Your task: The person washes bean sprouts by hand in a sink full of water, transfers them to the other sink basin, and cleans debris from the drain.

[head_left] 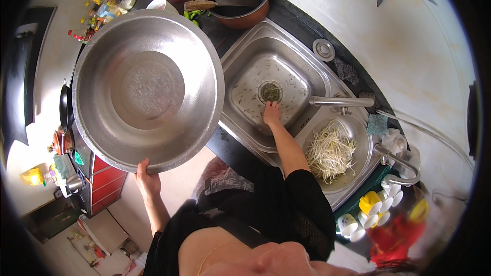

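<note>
A wide round steel basin (148,89) (shiny, shallow, empty) fills the upper left of the frame; the left hand (147,178) grips its lower rim with closed fingers. At centre, the right hand (271,113) touches the sink (307,64) drain (270,92) with fingertips extended. Pale bean sprouts (331,152) lie in a steel bowl, right.

L hand (148,178) grips rim of big steel basin (148,88), held up tilted, empty. R hand (271,114) reaches into steel sink (240,56), fingers at drain strainer (270,92). Bean sprouts (331,151) in smaller steel bowl (364,159) under tap (341,101), just right of the arm.
</note>
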A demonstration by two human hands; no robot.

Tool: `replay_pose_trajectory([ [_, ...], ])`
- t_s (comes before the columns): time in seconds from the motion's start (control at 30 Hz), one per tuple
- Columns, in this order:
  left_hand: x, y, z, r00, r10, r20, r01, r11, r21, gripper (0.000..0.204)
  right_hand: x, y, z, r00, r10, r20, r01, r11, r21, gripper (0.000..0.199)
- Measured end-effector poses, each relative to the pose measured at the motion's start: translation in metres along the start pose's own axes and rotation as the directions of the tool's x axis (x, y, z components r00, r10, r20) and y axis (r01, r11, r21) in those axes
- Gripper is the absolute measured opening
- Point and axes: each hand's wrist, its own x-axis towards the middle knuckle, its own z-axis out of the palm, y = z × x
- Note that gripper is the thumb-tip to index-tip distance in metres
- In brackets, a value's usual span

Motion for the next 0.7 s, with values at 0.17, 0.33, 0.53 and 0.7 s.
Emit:
replay_pose_trajectory([
  [0.17,0.000,0.000,0.003,1.000,-0.008,0.017,0.008,1.000,-0.007,0.024,0.000,0.001,0.000,1.000,0.002,0.016,-0.001,1.000,-0.017,0.032],
  [0.33,0.002,-0.002,-0.001,0.999,-0.002,0.044,0.002,1.000,-0.005,0.026,0.000,0.002,0.001,1.000,-0.006,0.029,0.007,0.999,-0.033,0.036],
  [0.53,0.000,0.001,0.004,0.998,-0.041,0.038,0.042,0.999,-0.032,0.030,-0.005,-0.001,-0.006,0.999,-0.001,0.039,0.003,0.999,-0.034,0.039],
  [0.7,0.002,-0.001,0.001,0.999,-0.023,0.023,0.024,1.000,-0.014,0.030,-0.003,0.003,0.004,1.000,-0.020,0.019,0.021,0.999,-0.026,0.044],
])
